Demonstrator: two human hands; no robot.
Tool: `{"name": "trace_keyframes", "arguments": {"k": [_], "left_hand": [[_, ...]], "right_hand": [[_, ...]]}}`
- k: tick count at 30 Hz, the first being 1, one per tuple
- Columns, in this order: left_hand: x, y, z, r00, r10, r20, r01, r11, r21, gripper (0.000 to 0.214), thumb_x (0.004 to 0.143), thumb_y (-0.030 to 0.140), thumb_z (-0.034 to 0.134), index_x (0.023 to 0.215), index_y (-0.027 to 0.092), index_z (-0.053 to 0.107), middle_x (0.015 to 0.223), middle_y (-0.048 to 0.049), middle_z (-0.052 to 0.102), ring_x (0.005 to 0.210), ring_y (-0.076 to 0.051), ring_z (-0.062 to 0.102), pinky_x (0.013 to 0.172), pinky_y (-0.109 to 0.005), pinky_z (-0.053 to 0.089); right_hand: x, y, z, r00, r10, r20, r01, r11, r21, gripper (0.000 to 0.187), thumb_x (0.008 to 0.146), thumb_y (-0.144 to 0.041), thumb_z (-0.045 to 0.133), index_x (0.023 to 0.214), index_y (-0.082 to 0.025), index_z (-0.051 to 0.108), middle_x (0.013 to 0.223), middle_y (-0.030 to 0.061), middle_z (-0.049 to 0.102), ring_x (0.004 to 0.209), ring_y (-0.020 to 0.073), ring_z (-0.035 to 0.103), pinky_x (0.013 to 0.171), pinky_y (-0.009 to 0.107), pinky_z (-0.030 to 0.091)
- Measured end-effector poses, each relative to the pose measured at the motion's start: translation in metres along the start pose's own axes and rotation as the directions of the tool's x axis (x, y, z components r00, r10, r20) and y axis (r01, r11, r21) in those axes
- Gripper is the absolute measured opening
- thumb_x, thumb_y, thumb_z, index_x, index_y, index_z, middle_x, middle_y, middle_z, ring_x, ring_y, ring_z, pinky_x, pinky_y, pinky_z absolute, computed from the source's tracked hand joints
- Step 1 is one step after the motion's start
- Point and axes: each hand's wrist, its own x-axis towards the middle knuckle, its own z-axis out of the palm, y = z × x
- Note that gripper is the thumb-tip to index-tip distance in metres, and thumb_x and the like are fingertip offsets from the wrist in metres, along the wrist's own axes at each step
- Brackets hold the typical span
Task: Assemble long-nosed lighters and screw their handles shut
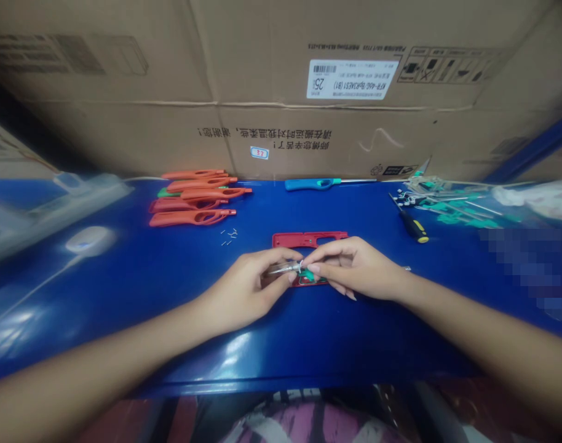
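My left hand point(253, 280) is closed around a clear tube-like part point(283, 267), with the fingertips pinched at its end. My right hand point(350, 266) meets it fingertip to fingertip, pinching a small green piece point(308, 276) over a red plastic shell half point(308, 239) that lies flat on the blue table point(170, 277). Both hands hover right above the shell and partly hide its near edge.
A stack of orange-red lighter shells point(195, 197) lies at the back left, with small screws point(229, 237) beside it. A blue long lighter point(315, 183), a yellow-handled screwdriver point(412, 224) and green-tipped metal rods point(447, 206) lie at the back right. Cardboard boxes point(281, 92) wall the back.
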Motion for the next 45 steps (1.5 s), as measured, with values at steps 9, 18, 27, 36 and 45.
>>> {"name": "trace_keyframes", "arguments": {"k": [9,18,27,36,45], "left_hand": [[-0.001,0.001,-0.001,0.999,0.036,0.019,-0.036,0.999,-0.004,0.035,0.097,0.024,0.056,0.132,0.023,0.059,0.107,-0.0016,0.073,0.090,-0.015,0.069,0.077,-0.024,0.054],[-0.001,0.002,-0.003,0.995,0.103,0.012,-0.104,0.989,0.106,0.034,0.097,0.020,0.057,0.129,0.026,0.066,0.113,-0.0018,0.073,0.095,-0.015,0.068,0.079,-0.024,0.052],[-0.002,0.002,-0.001,0.992,0.127,0.030,-0.130,0.976,0.176,0.036,0.096,0.019,0.057,0.131,0.022,0.065,0.098,-0.0037,0.073,0.081,-0.014,0.066,0.071,-0.025,0.049],[-0.002,0.000,0.003,0.988,0.153,-0.014,-0.150,0.981,0.126,0.029,0.096,0.021,0.057,0.121,0.020,0.071,0.094,-0.0049,0.075,0.079,-0.015,0.066,0.068,-0.024,0.048],[-0.001,0.000,0.008,0.985,0.158,-0.063,-0.148,0.979,0.140,0.030,0.096,0.020,0.057,0.124,0.020,0.070,0.095,-0.0041,0.074,0.080,-0.014,0.066,0.072,-0.024,0.050]], "right_hand": [[-0.001,-0.002,0.000,1.000,-0.001,0.015,0.002,1.000,-0.007,0.023,0.086,-0.029,0.068,0.102,-0.013,0.071,0.056,-0.0048,0.060,0.040,0.0047,0.048,0.033,0.015,0.040],[-0.001,-0.003,0.003,1.000,0.000,-0.016,-0.001,0.999,-0.034,0.021,0.085,-0.030,0.069,0.096,-0.012,0.072,0.063,-0.0018,0.064,0.040,0.0040,0.047,0.035,0.016,0.040],[-0.001,-0.002,0.006,1.000,0.000,-0.029,-0.001,0.999,-0.053,0.015,0.086,-0.028,0.066,0.086,-0.013,0.068,0.069,0.0002,0.066,0.043,0.0037,0.048,0.039,0.017,0.037],[-0.003,-0.004,0.009,0.999,0.024,-0.049,-0.028,0.996,-0.080,0.027,0.081,-0.040,0.073,0.078,-0.015,0.066,0.066,0.0002,0.066,0.043,0.0041,0.045,0.041,0.019,0.034],[-0.001,-0.003,0.010,0.997,0.007,-0.073,-0.010,0.999,-0.046,0.021,0.084,-0.035,0.071,0.082,-0.014,0.067,0.068,0.0001,0.067,0.041,0.0036,0.048,0.040,0.018,0.037]]}}
